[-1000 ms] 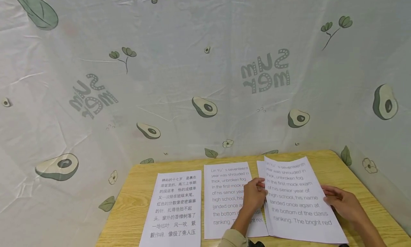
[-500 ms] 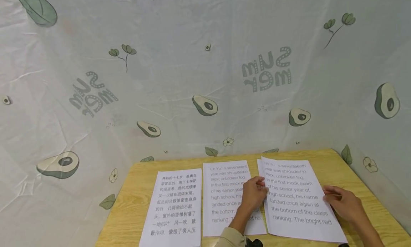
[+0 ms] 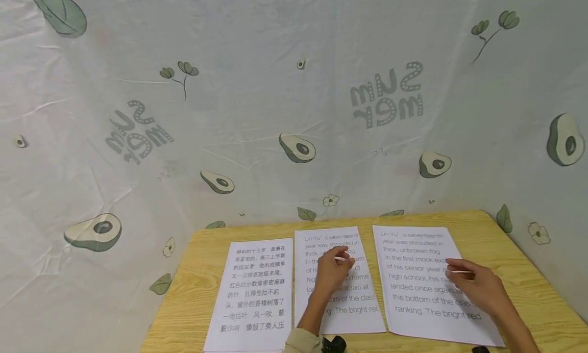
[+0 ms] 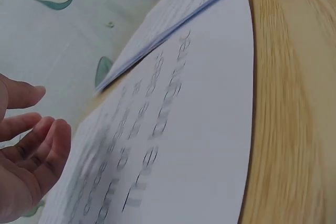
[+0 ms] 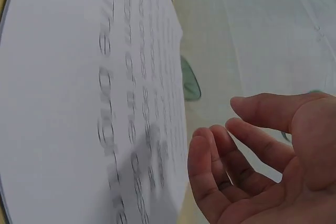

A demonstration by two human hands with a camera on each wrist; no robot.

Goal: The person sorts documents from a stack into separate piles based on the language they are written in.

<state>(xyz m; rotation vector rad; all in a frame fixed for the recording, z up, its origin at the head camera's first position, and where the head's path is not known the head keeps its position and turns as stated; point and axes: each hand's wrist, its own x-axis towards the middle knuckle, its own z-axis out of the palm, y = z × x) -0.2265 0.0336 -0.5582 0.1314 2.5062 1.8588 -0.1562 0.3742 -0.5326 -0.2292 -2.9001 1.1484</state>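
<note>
My left hand (image 3: 332,272) hovers over the middle paper stack (image 3: 353,321), printed with English text. Its fingers are loosely bent and hold nothing; in the left wrist view thumb and fingertips stand apart above the sheet. Over the right edge of the right paper stack (image 3: 413,292), which bears the same English lines, is my right hand (image 3: 478,285). A gap shows between its thumb and relaxed fingers in the right wrist view, with a shadow falling on the page. The right stack lies flat, its sheets lined up.
A third paper stack (image 3: 257,294), with Chinese text, lies at the left of the wooden table (image 3: 193,271). Narrow strips of table separate the stacks. Behind and beside the table hangs a pale curtain (image 3: 257,103) printed with avocados and leaves.
Both hands have let go of the right stack's sheets and moved left, the left hand over the middle stack. The top sheets, earlier raised and askew, now lie flat and even.
</note>
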